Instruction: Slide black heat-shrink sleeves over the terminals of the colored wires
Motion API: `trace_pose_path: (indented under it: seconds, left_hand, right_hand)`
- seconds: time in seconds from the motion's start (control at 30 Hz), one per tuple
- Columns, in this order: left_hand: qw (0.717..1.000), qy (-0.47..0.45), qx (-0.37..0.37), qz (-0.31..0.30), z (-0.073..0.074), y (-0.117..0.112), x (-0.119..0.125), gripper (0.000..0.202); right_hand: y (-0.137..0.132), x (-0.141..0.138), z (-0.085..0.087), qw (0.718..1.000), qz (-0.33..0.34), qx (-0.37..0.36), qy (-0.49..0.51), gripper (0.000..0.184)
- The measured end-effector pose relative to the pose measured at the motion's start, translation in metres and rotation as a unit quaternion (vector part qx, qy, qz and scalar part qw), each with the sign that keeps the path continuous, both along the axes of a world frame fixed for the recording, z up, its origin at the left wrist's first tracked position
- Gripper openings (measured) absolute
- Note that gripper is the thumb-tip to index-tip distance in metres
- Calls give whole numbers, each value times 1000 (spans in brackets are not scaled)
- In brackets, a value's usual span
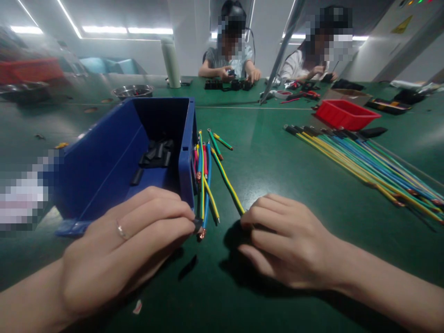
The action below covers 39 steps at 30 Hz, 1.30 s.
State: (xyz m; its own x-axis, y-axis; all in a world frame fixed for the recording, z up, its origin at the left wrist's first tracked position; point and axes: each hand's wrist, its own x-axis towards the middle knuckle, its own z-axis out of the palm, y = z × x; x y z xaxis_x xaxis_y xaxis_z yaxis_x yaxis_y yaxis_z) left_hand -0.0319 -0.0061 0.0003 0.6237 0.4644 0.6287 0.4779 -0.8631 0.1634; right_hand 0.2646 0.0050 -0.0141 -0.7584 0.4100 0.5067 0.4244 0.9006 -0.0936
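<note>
My left hand [135, 245] is closed in front of the blue bin [97, 157], with the end of a short black sleeve [197, 225] showing at its fingertips. Inside the bin lies a pile of similar black sleeves [157, 152]. Fingers of my right hand [284, 236] are curled round the near end of a yellow-green wire [228, 182], which slants away over the table. Between the hands, beside the bin, lie several loose cut wires, among them a blue wire [207, 199] with bare copper at its near end. My right thumb and the gripped wire end are partly hidden.
At right, a row of yellow, green and blue wires [360, 162] with black ends lies near a red tray [347, 115]. Metal bowls [133, 91] and a pale bottle [171, 62] stand farther back. Two people work across the green table [263, 152]. A slanting pole [280, 51] rises there.
</note>
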Motion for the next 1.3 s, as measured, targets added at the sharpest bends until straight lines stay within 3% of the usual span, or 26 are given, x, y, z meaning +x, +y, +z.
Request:
trace_pose_path:
  seconds: [0.23,0.47,0.67,0.87,1.1,1.3]
  left_hand:
    - [1000,-15,-5,5,-2,-2,1,18]
    - [1000,-17,-4,-4,-5,-2,-1,18]
    - [1000,-19,4,15,-5,0,-5,20]
    - [1000,5,1,11,-2,4,-7,25]
    - [999,-9,41,19,-5,4,-2,20]
    - [999,27,44,-10,4,7,-4,14]
  right_hand:
    - [8,13,1,981,-170,-21,-91,7]
    - [17,35,6,953,-251,-12,-171,29]
    - [18,38,10,932,-284,-3,-223,28]
    - [20,41,8,935,-286,23,-208,23]
    - [16,44,4,919,-330,59,-209,10]
    - [24,39,2,944,-275,35,-180,22]
